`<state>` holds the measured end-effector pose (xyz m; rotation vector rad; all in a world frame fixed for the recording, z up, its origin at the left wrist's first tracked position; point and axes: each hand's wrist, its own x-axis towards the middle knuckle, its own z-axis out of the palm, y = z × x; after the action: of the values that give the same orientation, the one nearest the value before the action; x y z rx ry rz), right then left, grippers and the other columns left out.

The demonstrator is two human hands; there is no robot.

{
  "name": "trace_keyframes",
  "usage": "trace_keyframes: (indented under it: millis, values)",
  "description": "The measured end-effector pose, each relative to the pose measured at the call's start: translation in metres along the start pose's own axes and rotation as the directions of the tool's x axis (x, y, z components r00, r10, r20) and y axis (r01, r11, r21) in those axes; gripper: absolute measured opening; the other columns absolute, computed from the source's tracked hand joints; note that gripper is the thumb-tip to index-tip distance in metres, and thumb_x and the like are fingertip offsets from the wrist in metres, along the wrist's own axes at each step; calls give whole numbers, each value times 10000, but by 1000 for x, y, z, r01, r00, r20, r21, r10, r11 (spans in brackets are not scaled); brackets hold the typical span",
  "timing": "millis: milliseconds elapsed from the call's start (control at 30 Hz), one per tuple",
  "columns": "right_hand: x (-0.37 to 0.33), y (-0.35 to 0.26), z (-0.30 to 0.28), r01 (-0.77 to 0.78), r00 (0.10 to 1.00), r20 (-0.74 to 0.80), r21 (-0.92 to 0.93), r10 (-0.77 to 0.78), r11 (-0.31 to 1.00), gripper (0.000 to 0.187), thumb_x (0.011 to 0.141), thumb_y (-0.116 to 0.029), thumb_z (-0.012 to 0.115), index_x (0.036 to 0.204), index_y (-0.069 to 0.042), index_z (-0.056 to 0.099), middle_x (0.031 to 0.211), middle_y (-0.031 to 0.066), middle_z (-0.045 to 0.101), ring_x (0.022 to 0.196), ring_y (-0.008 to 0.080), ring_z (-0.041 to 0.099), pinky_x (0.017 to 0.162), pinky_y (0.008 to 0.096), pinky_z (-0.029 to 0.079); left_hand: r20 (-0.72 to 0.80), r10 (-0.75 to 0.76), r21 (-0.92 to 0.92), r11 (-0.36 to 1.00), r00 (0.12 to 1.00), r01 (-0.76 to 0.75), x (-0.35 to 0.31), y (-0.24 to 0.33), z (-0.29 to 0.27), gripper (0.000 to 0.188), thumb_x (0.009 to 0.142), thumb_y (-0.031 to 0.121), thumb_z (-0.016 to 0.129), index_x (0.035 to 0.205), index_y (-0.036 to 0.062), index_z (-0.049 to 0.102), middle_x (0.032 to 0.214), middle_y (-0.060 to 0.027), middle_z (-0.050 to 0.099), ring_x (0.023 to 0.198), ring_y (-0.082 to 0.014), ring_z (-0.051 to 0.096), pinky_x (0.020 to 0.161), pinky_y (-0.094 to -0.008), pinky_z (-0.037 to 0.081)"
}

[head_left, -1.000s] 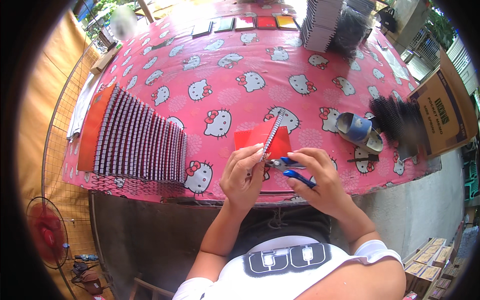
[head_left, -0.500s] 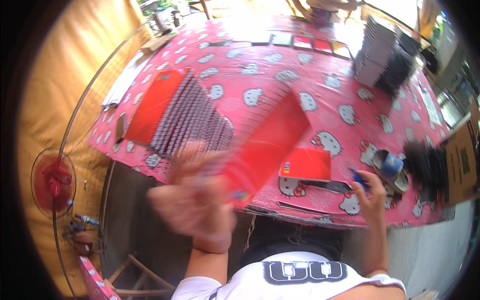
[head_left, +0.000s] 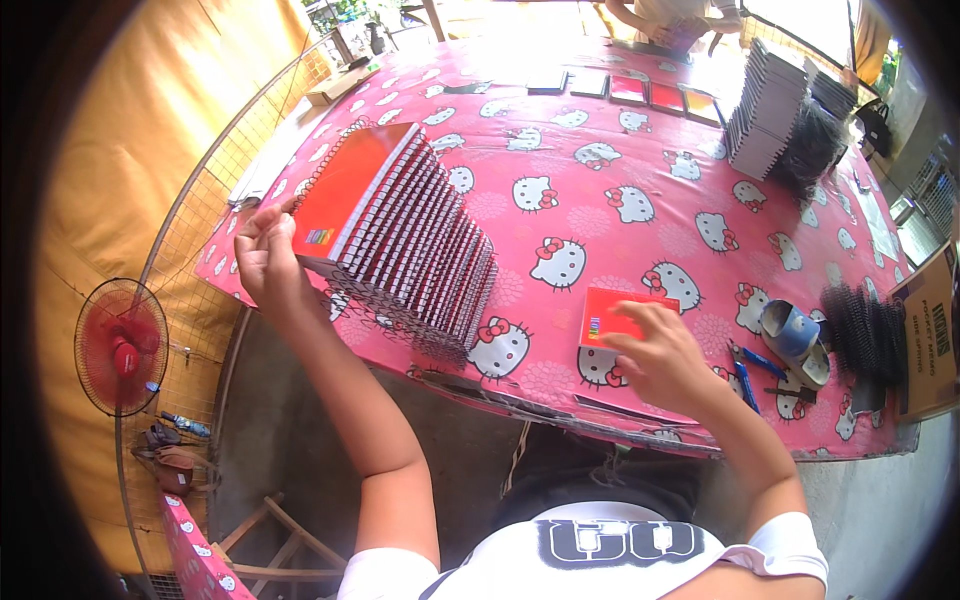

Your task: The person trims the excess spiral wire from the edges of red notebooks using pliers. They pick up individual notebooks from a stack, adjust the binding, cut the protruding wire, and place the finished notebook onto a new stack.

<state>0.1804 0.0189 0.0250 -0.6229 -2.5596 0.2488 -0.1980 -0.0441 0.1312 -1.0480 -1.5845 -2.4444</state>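
A tall stack of spiral notebooks (head_left: 415,235) with red covers stands at the left of the table. The top red notebook (head_left: 352,185) has its wire coil along its left edge. At that notebook's near left corner, my left hand (head_left: 268,250) grips the edge between thumb and fingers. Another red notebook (head_left: 618,303) lies flat near the table's front edge. Over its lower right part hovers my right hand (head_left: 660,355), fingers apart and holding nothing; whether the fingertips touch the cover I cannot tell. Blue-handled pliers (head_left: 745,380) lie to the right of that hand.
A blue cup-like container (head_left: 788,328), a heap of black wire coils (head_left: 855,335) and a cardboard box (head_left: 930,335) crowd the right side. Farther back stand stacked notebooks (head_left: 765,115) and a row of small notebooks (head_left: 630,90). Another person's hands (head_left: 665,35) show at the far edge.
My left hand has carried a red notebook leftward onto the stack. My right hand has let go of the blue-handled pliers and moved left over the other red notebook.
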Motion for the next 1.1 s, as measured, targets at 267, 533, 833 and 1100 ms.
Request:
trace_keyframes:
  millis: [267,533,833,1100]
  values:
    - [34,14,34,-24,942,335,-24,30,999,301,740,-39,646,1035,-98,660,879,113,580,864,300,606,744,412,500,-82,544,-356,767,835,-534,-110,84,-13,428,980,290,392,1331,47,417,1234,-219,565,1213,-377,487,1128,-578,235]
    - [42,13,22,-16,906,423,-6,16,1000,337,774,0,617,1107,-55,608,884,155,603,871,323,623,753,419,508,616,-369,-263,736,696,623,-188,33,43,367,923,38,478,1269,-25,373,967,-215,640,892,-256,647,865,-382,506]
    - [12,-3,4,-76,984,-137,261,115,962,500,763,56,635,1243,-49,547,956,168,647,810,301,660,668,402,537,611,-786,183,259,97,948,-213,-40,91,619,957,160,567,1420,7,185,1079,-159,559,917,-226,645,757,-336,547]
    - [-44,51,6,-206,829,-54,896,557,394,438,785,132,650,1136,-57,468,1103,82,543,1059,171,544,902,308,473,802,59,-57,998,595,-23,-234,-50,95,697,821,-215,460,1423,134,404,1037,-116,595,980,-200,614,826,-275,483]
